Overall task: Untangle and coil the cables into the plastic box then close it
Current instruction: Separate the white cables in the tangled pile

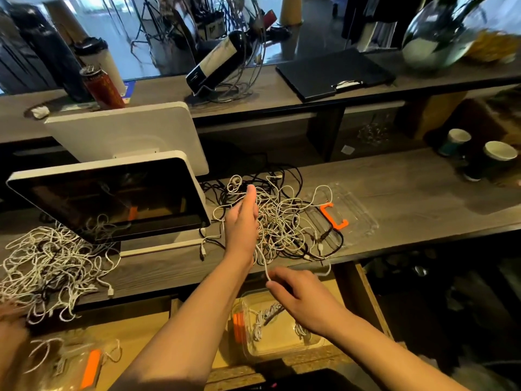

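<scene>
Left hand (242, 221) fingers extended into cable tangle (282, 221); right hand (298, 294) fingers pinch white cable (263, 263).

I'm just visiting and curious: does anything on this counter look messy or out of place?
Yes. A knotted heap of white and black cables sprawls over the counter, partly covering a clear lid with an orange clip. One strand hangs off the front edge, pinched by the right hand.

Matt grey wood-grain counter (394, 193); clear glossy plastic box (282, 345).
</scene>
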Demonstrator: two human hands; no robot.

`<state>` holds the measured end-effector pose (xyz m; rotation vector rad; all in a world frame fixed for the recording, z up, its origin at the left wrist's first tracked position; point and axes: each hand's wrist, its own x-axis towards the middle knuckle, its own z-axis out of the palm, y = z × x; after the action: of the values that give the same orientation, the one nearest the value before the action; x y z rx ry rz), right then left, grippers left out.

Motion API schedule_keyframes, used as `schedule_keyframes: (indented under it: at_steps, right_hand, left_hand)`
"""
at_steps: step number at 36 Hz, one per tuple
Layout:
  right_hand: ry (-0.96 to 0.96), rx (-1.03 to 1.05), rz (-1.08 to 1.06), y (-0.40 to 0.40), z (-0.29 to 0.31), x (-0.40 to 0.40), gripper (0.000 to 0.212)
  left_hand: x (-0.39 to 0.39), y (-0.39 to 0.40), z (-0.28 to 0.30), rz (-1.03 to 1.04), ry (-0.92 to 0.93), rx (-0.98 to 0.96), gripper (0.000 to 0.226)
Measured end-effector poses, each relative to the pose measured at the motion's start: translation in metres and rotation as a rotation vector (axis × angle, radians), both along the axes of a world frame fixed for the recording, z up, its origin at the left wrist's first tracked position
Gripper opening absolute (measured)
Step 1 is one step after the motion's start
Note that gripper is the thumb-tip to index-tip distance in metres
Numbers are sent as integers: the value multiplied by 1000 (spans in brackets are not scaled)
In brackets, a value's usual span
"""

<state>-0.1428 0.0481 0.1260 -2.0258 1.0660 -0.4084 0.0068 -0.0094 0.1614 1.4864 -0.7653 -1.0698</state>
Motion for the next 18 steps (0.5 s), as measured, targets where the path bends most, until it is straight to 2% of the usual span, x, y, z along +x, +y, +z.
schedule_keyframes:
  at_steps: [4, 7, 12, 16, 18]
  right_hand:
    - [6, -36, 50, -5, 6, -4, 23]
    - [1, -128, 60, -11, 16, -7, 32]
    - [-43, -285, 8, -25, 31, -21, 33]
    - [-81, -328, -177, -40, 37, -33, 14]
    - [-61, -333, -274, -47, 37, -39, 23]
  left_hand:
    - [-7, -7, -8, -183, -278, 37, 63]
    - [-16, -10, -13, -417, -370, 115, 83]
    - [-25, -8, -10, -735, -153, 245, 86]
    - [-21, -3, -18, -888, -50, 318, 108]
    - [-21, 2, -19, -914, -25, 367, 117]
